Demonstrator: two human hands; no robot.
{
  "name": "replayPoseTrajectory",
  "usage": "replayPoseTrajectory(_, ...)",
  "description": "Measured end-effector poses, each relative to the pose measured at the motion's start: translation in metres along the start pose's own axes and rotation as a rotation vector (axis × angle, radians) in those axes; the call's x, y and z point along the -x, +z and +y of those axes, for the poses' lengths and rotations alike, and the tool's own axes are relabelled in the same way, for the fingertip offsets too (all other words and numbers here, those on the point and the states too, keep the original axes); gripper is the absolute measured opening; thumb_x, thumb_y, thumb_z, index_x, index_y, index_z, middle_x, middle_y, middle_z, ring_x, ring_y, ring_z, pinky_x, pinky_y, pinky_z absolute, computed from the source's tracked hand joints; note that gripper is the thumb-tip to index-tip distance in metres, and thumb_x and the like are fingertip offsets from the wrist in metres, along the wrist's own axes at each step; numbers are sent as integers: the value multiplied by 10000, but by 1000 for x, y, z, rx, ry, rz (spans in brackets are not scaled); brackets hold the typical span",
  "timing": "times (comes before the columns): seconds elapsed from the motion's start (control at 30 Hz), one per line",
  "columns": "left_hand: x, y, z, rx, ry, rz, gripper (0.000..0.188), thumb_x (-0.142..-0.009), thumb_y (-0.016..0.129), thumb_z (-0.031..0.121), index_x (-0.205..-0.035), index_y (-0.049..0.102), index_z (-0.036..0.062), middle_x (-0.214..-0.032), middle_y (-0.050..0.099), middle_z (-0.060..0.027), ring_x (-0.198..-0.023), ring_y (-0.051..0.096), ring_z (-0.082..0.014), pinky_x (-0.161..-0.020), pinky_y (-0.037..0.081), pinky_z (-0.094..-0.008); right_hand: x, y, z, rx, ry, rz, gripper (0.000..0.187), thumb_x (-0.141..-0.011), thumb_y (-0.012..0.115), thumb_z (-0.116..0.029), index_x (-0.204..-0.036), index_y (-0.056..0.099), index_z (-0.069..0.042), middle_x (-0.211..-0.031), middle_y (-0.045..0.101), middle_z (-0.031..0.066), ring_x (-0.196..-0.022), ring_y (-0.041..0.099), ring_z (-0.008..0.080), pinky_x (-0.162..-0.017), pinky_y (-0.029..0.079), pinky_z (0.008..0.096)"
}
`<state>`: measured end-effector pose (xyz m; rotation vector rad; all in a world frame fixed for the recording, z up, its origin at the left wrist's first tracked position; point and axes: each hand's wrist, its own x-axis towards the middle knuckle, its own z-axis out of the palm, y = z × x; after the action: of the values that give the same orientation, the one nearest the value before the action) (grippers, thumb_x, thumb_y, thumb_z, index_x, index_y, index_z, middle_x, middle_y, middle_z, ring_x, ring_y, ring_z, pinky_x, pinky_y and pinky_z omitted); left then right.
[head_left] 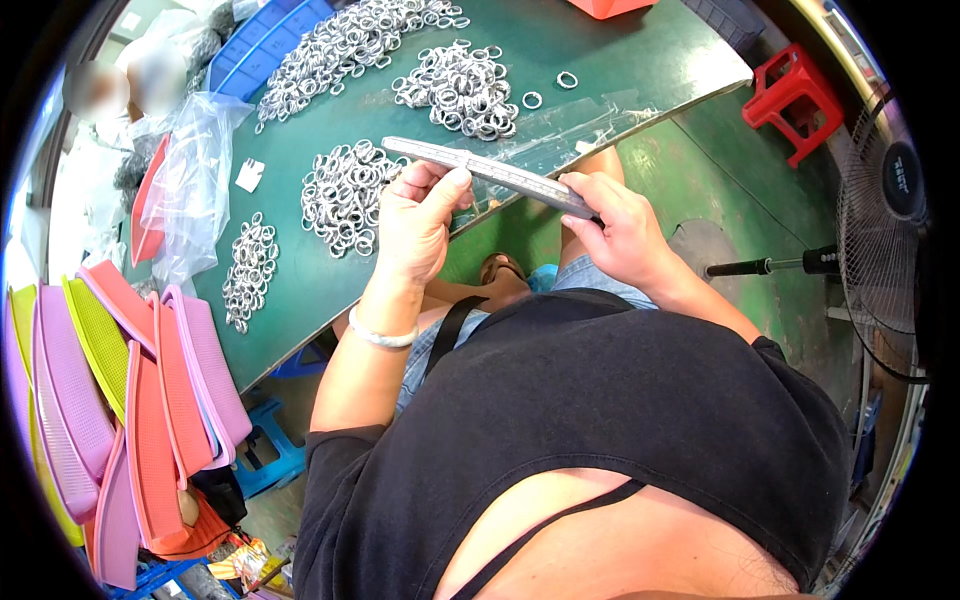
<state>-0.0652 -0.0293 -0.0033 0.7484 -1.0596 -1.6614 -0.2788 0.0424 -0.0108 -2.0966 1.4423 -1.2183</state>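
Observation:
Held slantwise above the table's near edge is a long grey bar, which looks like a ring mandrel. My right hand is closed around its lower right end. A thin ring seems to circle the bar around its middle, and my left hand pinches it with thumb and fingertips close under the bar. Left of that hand lies a heap of silver-grey rings. Beyond the bar sits another heap of rings, with two loose rings to its right.
The green table also bears a big far ring pile and a small ring pile. Blue crate and clear plastic bag are at left. Colourful baskets stack lower left. Red stool and fan stand right.

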Motion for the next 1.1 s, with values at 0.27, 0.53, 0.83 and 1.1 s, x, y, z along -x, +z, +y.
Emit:
replayPoseTrajectory(0.27, 1, 1, 7, 83, -14, -17, 123, -824, 600, 50, -930, 597, -10, -785, 593, -41, -697, 523, -103, -651, 429, -237, -2, -1, 0, -25, 14, 11, 337, -713, 636, -38, -1036, 542, -45, -859, 570, 124, -752, 585, 314, -631, 468, 371)
replayPoseTrajectory(0.53, -3, -3, 5, -117, 17, 26, 163, -833, 607, 75, -968, 592, -16, -800, 592, -43, -669, 524, -104, -607, 434, -230, -3, -1, 0, 8, -31, 3, 350, -714, 627, -3, -1053, 539, -20, -824, 564, 121, -704, 577, 268, -608, 455, 317)
replayPoseTrajectory(0.83, -5, -16, 15, 29, -7, -133, 250, -838, 562, 23, -1081, 562, -36, -926, 610, -77, -738, 541, -123, -700, 442, -259, -2, -7, -2, -166, 119, -141, 312, -726, 647, -42, -1024, 555, -22, -851, 589, 138, -741, 600, 268, -649, 474, 326)
replayPoseTrajectory(1.1, 1, -7, 10, 59, -46, -171, 310, -810, 569, -13, -1117, 542, -45, -946, 603, -101, -794, 550, -137, -759, 439, -281, 0, -7, 0, -308, 185, -228, 295, -733, 641, -36, -1015, 560, -12, -851, 590, 137, -737, 596, 253, -657, 467, 313)
